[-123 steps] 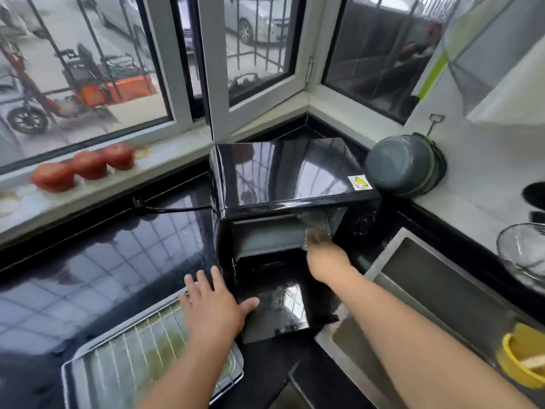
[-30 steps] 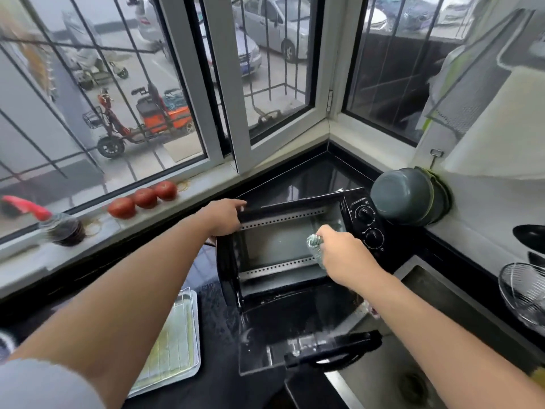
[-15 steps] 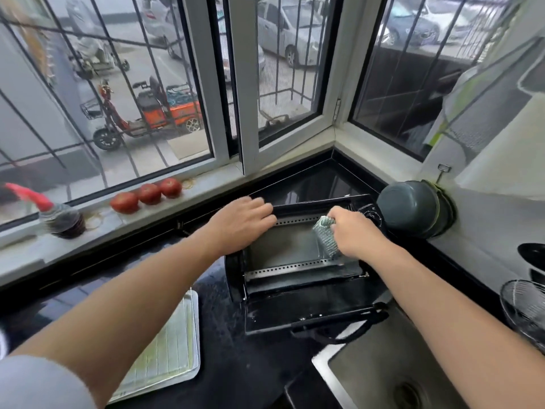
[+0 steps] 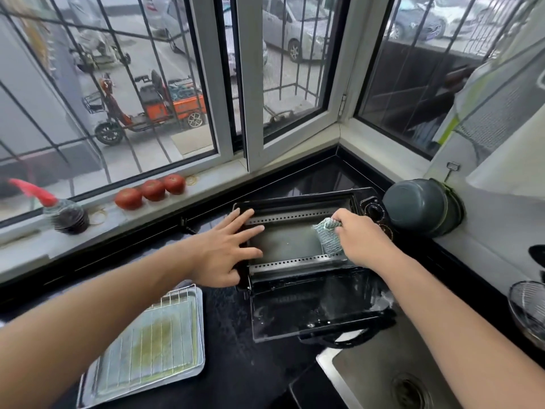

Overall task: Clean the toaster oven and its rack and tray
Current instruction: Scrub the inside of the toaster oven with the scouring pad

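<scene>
The black toaster oven (image 4: 298, 202) lies tipped on its back on the dark counter, cavity facing up, its wet glass door (image 4: 315, 311) folded flat toward me. My left hand (image 4: 227, 249) rests flat with straight fingers on the oven's left front frame. My right hand (image 4: 362, 237) grips a grey-green scouring cloth (image 4: 328, 236) against the right inner wall of the cavity. The metal tray (image 4: 200, 335) with the wire rack (image 4: 153, 346) lying in it sits on the counter at the lower left.
A steel sink (image 4: 383, 370) lies at the lower right, under the door's handle. A grey pot (image 4: 421, 211) leans against the right wall. Three tomatoes (image 4: 152, 190) and a dark bottle (image 4: 66, 216) sit on the windowsill. A wire strainer (image 4: 528, 308) is at the right edge.
The oven went from upright to lying on its back. My left hand moved from its top edge to lie flat on the left frame. My right hand with the cloth shifted to the right wall.
</scene>
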### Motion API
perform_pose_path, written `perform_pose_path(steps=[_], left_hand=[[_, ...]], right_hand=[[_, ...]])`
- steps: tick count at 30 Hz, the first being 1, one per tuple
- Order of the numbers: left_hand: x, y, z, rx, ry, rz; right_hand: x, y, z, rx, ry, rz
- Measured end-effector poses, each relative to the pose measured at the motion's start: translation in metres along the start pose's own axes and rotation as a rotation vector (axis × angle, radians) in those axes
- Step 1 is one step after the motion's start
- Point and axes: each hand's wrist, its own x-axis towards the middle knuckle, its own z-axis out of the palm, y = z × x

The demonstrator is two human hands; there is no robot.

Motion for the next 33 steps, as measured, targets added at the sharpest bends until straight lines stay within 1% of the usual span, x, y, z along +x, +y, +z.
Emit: perform_pose_path(steps=[2, 8, 11, 13, 15, 17, 18, 19, 22, 27, 30, 33], left_hand=[[-0.002, -0.004, -0.005, 0.061, -0.097, 0.02], [0.0, 0.023, 0.001, 0.144, -0.16, -0.063], [0.005, 0.041, 0.005, 0.176, -0.079, -0.168], [0.008, 0.046, 0.001, 0.162, -0.094, -0.185], [0.008, 0.048, 0.001, 0.123, -0.075, -0.098], [0.002, 0.049, 0.009, 0.038, 0.043, 0.02], [0.0, 0.049, 0.014, -0.003, 0.103, 0.054], [-0.002, 0.05, 0.017, -0.019, 0.128, 0.071], [-0.004, 0.057, 0.024, 0.008, 0.154, 0.086], [-0.007, 0.067, 0.031, -0.051, 0.22, 0.087], [-0.009, 0.07, 0.037, -0.048, 0.236, 0.11], [-0.009, 0.071, 0.044, -0.031, 0.286, 0.122]], right_hand=[[0.001, 0.003, 0.0, 0.021, -0.005, 0.008], [0.005, 0.002, -0.003, 0.063, 0.058, 0.016], [0.006, 0.001, -0.001, 0.079, 0.055, 0.018], [0.008, 0.0, -0.002, 0.087, 0.053, 0.022], [0.01, 0.0, -0.005, 0.077, 0.049, 0.017], [0.011, 0.0, -0.008, 0.057, 0.053, 0.01], [0.01, 0.0, -0.009, 0.046, 0.056, 0.008], [0.009, 0.001, -0.009, 0.033, 0.057, 0.005], [0.002, 0.006, -0.008, -0.011, 0.058, 0.0], [-0.004, 0.017, -0.01, -0.067, 0.084, -0.002], [-0.004, 0.008, 0.002, -0.138, 0.062, -0.085], [0.003, -0.003, 0.028, -0.315, -0.016, -0.201]])
